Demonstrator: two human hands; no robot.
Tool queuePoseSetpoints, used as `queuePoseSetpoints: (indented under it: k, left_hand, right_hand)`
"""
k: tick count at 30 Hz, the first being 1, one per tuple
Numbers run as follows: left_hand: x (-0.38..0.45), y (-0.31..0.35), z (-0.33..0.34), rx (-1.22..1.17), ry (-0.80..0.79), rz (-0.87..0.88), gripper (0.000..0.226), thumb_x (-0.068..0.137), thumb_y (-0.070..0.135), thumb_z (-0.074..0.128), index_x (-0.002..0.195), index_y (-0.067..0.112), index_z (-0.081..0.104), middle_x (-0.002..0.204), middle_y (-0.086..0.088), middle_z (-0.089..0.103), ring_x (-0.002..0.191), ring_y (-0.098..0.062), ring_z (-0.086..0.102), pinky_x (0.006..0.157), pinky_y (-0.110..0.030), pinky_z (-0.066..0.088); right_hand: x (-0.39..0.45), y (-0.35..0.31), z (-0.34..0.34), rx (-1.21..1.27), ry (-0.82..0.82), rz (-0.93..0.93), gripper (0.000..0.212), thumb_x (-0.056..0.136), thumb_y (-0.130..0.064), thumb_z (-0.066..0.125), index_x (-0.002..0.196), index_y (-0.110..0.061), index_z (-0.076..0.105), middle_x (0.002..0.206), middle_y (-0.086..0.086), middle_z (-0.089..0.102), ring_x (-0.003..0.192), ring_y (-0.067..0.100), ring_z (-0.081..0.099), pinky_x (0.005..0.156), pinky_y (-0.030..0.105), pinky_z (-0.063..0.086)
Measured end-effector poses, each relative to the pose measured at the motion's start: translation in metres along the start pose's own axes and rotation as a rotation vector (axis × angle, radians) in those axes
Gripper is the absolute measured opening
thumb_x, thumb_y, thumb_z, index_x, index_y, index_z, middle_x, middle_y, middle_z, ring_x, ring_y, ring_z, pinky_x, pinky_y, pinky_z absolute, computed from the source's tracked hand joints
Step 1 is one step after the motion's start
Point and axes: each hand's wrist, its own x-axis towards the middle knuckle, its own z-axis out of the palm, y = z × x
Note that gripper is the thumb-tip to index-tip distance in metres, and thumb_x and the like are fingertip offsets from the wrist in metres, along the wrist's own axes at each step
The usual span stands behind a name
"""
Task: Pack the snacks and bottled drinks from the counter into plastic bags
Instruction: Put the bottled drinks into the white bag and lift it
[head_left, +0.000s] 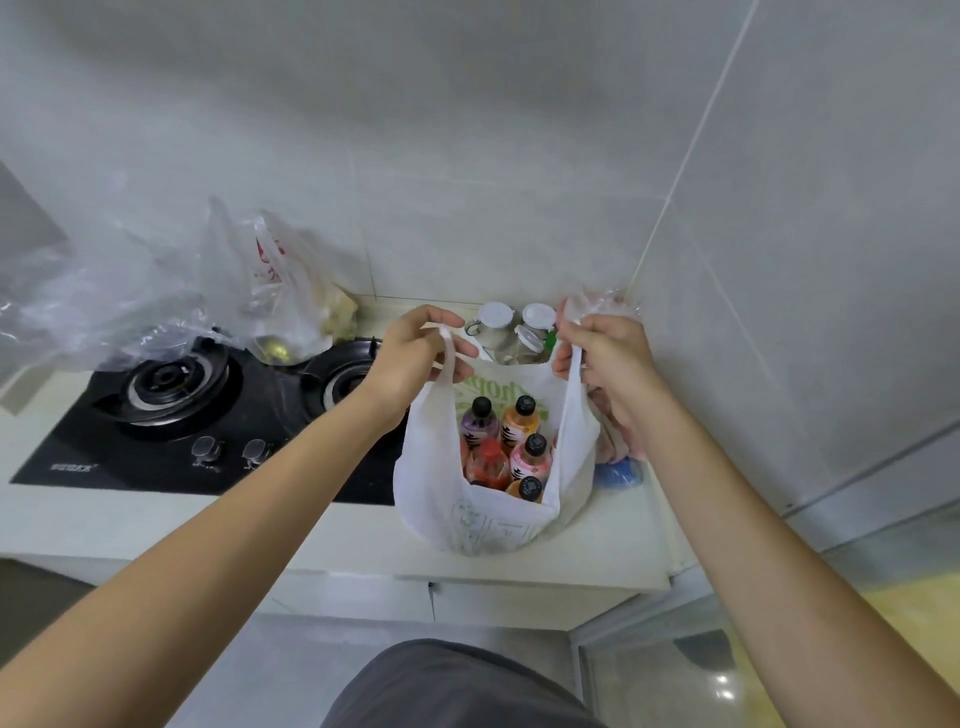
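My left hand (415, 353) and right hand (605, 348) each gripped a handle of the white bag (441, 493). Five bottles (519, 441) probably made it heavy, so both thin, soft handles seemed safest.

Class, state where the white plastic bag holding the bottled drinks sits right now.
In the head view, the white plastic bag stands on the pale counter, right of the black gas hob, its handles gripped by the left hand and right hand.

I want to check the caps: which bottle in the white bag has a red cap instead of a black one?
The red bottle at the left of the middle row in the white bag; its cap is red, while the other four bottles have black caps.
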Motion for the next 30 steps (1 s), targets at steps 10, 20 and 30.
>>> queuePoseSetpoints:
  k: [10, 20, 30]
  left_hand:
    - [-0.012, 0.014, 0.021, 0.054, 0.040, 0.182, 0.025, 0.099, -0.004, 0.043, 0.112, 0.008, 0.061, 0.074, -0.011, 0.071, 0.057, -0.019, 0.055, 0.061, -0.029, 0.050]
    - [0.005, 0.040, 0.032, 0.051, 0.073, 0.239, 0.024, 0.102, -0.003, 0.042, 0.109, 0.005, 0.064, 0.074, -0.008, 0.068, 0.058, -0.014, 0.055, 0.060, -0.024, 0.050]
    - [0.044, 0.052, 0.037, 0.086, 0.104, 0.232, 0.030, 0.099, -0.004, 0.041, 0.103, 0.009, 0.067, 0.072, -0.005, 0.067, 0.058, -0.014, 0.056, 0.061, -0.026, 0.050]
  right_hand:
    - [-0.016, -0.003, 0.011, 0.050, 0.127, -0.151, 0.026, 0.099, -0.009, 0.066, 0.084, 0.012, 0.068, 0.066, 0.013, 0.064, 0.057, 0.018, 0.063, 0.060, 0.028, 0.057]
    - [-0.008, -0.022, 0.012, 0.055, 0.138, -0.208, 0.028, 0.101, -0.005, 0.061, 0.081, 0.014, 0.066, 0.068, 0.015, 0.063, 0.057, 0.017, 0.058, 0.055, 0.025, 0.052]
    - [0.025, -0.038, 0.021, 0.060, 0.120, -0.196, 0.026, 0.100, -0.006, 0.061, 0.077, 0.005, 0.068, 0.058, 0.006, 0.062, 0.054, 0.017, 0.058, 0.059, 0.031, 0.052]
